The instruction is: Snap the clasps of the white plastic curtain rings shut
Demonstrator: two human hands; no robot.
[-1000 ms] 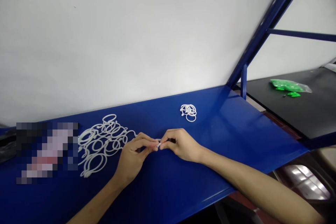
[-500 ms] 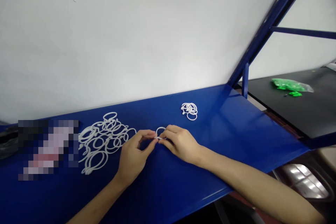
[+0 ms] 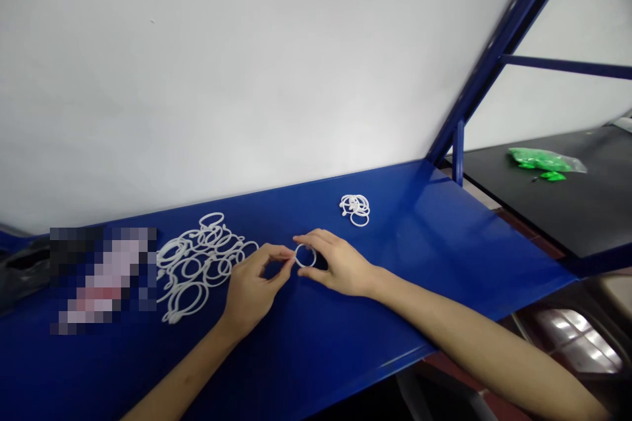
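Note:
Between thumb and fingertips, my left hand (image 3: 254, 293) pinches the left edge of a thin white ring (image 3: 315, 256). My right hand (image 3: 343, 266) is open beside the ring's right side, thumb and fingers spread apart. Whether a finger still touches the ring I cannot tell. Left of my left hand lies a loose, overlapping pile of white rings (image 3: 192, 268), some looking like open loops with small knobbed ends. Beyond my right hand sits a smaller cluster of white rings (image 3: 359, 218).
The blue tabletop (image 3: 419, 230) runs along a pale wall (image 3: 296, 79). A blue metal post (image 3: 474, 92) slants up at the right. A black table (image 3: 557, 217) there bears a clear bag of green pieces (image 3: 543, 159). A black bag (image 3: 22, 273) and a blurred-out patch are at the left.
My right hand's thumb and fingers have spread from their grip on the ring. The left hand keeps its pinch, and the ring shows more fully. The view has shifted slightly.

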